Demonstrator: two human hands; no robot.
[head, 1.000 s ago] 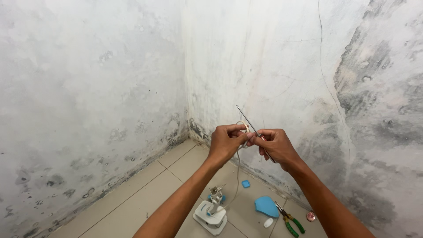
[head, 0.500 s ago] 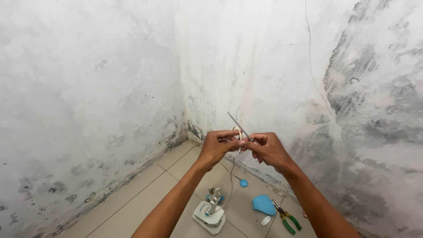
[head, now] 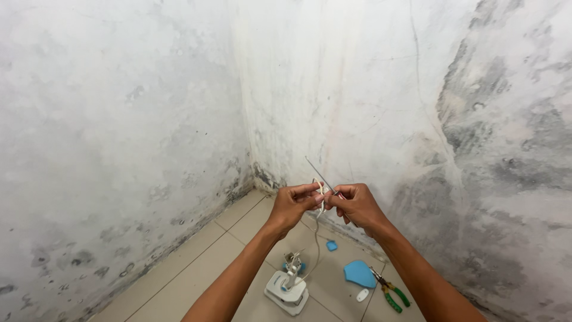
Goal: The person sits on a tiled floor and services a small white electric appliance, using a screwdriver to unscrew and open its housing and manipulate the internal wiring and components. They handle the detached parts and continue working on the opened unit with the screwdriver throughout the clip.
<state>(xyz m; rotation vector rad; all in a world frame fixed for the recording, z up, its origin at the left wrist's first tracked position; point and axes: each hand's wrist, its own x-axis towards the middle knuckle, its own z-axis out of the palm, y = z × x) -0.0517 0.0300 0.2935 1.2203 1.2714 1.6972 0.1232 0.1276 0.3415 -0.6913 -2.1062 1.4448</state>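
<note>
My left hand (head: 295, 204) and my right hand (head: 356, 206) meet in front of me, above the tiled floor near a wall corner. Both pinch a thin white wire (head: 317, 238) that hangs down toward a white device (head: 287, 291) on the floor. My right hand also grips a thin metal tool (head: 317, 172) whose tip sticks up and to the left from the fingers. The fingertips of both hands nearly touch at the wire's upper end.
On the beige floor tiles (head: 196, 268) lie a blue flat piece (head: 359, 273), a small blue bit (head: 331, 245), a small white piece (head: 361, 294) and green-handled pliers (head: 390, 291). Stained white walls (head: 119, 131) meet in a corner behind my hands.
Both hands have stayed together on the wire, with small finger movements. The view has shifted slightly, so the hands sit a little lower and further left in frame.
</note>
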